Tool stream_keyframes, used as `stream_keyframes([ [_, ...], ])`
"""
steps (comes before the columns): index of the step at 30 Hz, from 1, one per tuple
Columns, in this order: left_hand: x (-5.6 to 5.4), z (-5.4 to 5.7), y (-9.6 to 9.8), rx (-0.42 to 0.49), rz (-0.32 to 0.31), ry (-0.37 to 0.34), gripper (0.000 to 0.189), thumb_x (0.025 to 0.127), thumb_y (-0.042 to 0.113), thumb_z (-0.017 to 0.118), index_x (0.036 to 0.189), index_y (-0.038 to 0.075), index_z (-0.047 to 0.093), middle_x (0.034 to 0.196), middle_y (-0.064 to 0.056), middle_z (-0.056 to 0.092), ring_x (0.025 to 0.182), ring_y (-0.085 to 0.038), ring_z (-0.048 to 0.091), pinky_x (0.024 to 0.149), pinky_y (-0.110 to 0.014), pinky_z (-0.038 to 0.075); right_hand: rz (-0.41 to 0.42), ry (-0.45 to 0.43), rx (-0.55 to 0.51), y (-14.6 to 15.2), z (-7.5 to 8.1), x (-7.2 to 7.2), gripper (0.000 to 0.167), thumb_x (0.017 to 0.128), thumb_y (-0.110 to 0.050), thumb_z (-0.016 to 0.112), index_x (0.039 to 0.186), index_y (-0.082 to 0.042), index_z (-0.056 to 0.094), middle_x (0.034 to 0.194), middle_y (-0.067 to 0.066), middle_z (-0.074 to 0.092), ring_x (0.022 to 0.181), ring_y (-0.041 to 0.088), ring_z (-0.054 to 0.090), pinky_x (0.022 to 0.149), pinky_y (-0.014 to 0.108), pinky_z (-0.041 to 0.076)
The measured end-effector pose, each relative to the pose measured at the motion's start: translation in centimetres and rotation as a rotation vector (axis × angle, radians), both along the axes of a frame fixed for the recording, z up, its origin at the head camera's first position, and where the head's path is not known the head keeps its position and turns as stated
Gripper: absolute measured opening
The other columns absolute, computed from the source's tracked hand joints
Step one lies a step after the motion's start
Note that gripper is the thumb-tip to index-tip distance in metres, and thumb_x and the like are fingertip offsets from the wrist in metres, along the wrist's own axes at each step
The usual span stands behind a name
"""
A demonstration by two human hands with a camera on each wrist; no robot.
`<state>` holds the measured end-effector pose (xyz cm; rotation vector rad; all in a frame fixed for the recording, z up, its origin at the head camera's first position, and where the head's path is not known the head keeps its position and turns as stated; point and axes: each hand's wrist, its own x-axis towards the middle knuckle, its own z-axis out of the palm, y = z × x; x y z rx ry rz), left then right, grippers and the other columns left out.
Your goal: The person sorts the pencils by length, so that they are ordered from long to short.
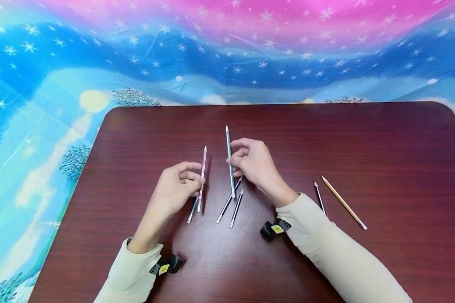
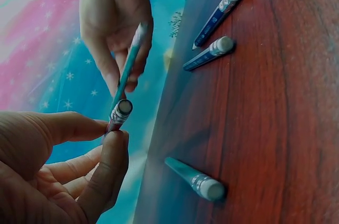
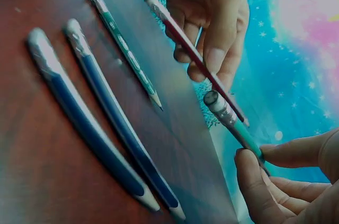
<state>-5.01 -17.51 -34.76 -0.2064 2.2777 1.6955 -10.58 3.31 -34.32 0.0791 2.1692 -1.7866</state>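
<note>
Between thumb and fingers, my left hand point(image 1: 173, 188) pinches a red-and-white pencil point(image 1: 204, 162) above the table, its sharpened tip pointing away. My right hand point(image 1: 257, 163) pinches a teal-green pencil point(image 1: 228, 143) in the same way, eraser end nearer me. Both held pencils are raised off the wood, a small gap apart in the head view. Beneath them lie two dark blue pencils point(image 3: 98, 128) side by side, one passing under the teal pencil's eraser end. A green pencil point(image 3: 124, 46) lies below the left hand, its far part hidden in the head view.
To the right on the dark reddish wooden table point(image 1: 402, 168) lie a yellow pencil point(image 1: 343, 202) and a dark pencil point(image 1: 319, 195), the latter partly covered by the right sleeve point(image 1: 318, 231). A patterned blue and pink cloth point(image 1: 197, 54) hangs behind the table.
</note>
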Motion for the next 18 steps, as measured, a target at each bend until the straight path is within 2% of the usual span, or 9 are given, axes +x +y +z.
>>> stream_keyframes([
  [6,-0.1,0.1,-0.4,0.002,0.028,0.003,0.035,0.096,-0.002,0.063,0.131,-0.004,0.063,0.099,-0.023,0.072,0.075,-0.014,0.070,0.067,-0.024,0.062,-0.028,-0.042,-0.066,-1.4,-0.2,-2.5,0.047,0.093,0.007,0.067,0.139,0.001,0.062,0.108,0.031,0.073,0.062,0.014,0.064,0.065,0.036,0.066],
  [11,-0.3,0.2,-0.5,0.005,0.030,0.008,0.036,0.095,-0.002,0.063,0.131,-0.005,0.063,0.099,-0.022,0.072,0.073,-0.010,0.069,0.066,-0.023,0.062,-0.044,-0.078,-0.107,-2.2,-0.4,-4.3,0.047,0.094,0.007,0.065,0.140,-0.001,0.062,0.116,0.031,0.072,0.062,0.016,0.063,0.062,0.032,0.065],
  [15,-0.4,0.1,-0.6,0.008,0.037,0.010,0.038,0.095,-0.004,0.059,0.132,-0.007,0.062,0.099,-0.023,0.072,0.070,-0.006,0.067,0.066,-0.021,0.062,-0.053,-0.108,-0.132,-3.0,-0.9,-5.6,0.046,0.095,0.007,0.065,0.140,-0.001,0.062,0.118,0.031,0.072,0.061,0.016,0.063,0.060,0.029,0.064],
  [18,-0.4,0.0,-0.7,0.008,0.049,0.007,0.038,0.095,-0.005,0.060,0.133,-0.006,0.062,0.100,-0.023,0.072,0.070,-0.006,0.067,0.066,-0.021,0.062,-0.070,-0.131,-0.141,-3.4,-1.3,-6.5,0.045,0.095,0.007,0.066,0.139,-0.001,0.062,0.114,0.028,0.073,0.060,0.017,0.063,0.061,0.030,0.064],
])
